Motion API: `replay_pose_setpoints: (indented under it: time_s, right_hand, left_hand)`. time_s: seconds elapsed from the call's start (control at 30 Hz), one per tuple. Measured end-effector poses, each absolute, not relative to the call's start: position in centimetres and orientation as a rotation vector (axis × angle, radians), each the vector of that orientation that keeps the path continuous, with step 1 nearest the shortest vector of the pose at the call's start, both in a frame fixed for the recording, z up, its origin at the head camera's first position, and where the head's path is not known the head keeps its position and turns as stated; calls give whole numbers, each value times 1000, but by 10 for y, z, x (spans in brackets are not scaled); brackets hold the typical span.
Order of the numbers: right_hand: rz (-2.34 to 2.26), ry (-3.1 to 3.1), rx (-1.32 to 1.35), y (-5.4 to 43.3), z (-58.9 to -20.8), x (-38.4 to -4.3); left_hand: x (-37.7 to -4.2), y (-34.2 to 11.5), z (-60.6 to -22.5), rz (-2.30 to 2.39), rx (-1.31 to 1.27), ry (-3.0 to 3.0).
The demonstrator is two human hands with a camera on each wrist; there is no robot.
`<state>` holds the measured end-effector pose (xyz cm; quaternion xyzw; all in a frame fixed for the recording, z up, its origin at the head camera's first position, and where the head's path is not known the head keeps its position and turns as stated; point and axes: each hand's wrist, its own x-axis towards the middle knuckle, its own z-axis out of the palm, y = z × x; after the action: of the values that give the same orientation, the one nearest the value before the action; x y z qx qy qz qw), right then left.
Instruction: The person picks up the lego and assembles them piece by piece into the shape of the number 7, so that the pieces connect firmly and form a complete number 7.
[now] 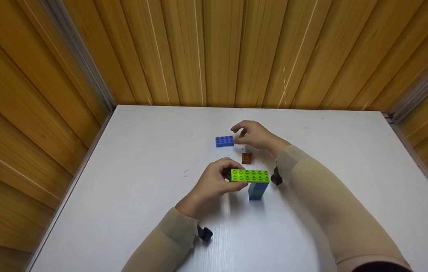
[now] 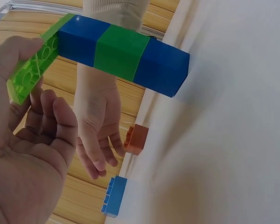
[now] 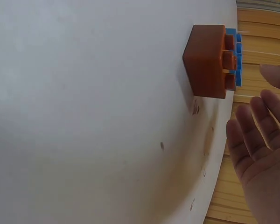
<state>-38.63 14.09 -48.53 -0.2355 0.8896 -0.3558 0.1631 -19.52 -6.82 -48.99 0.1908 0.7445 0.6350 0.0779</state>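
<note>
My left hand (image 1: 211,180) pinches the free left end of a long lime-green building brick (image 1: 250,175) between thumb and fingers. Beneath that brick's right end hangs a column of blue, green and blue bricks (image 2: 122,53), its lower end close over the table. Farther back, my right hand (image 1: 255,134) is held with fingers apart and nothing between them. Its fingertips are right at the end of a blue brick (image 1: 224,141), which lies studs up. A small brown-orange brick (image 1: 247,158) sits between the two hands, also studs up.
The white table (image 1: 131,170) carries a few small dark marks. Wood-patterned panels (image 1: 221,53) stand along its back and sides. A black wrist-worn device (image 1: 205,233) sits at the left cuff, and another (image 1: 276,176) is at the right.
</note>
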Motion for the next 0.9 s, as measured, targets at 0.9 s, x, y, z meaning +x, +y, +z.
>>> replay_pose_setpoints:
  time_s: [0.9]
  right_hand:
    - [-1183,2591,-532,148,-479,-367]
  left_hand:
    - [-195,-63,-489,1880,619,2281]
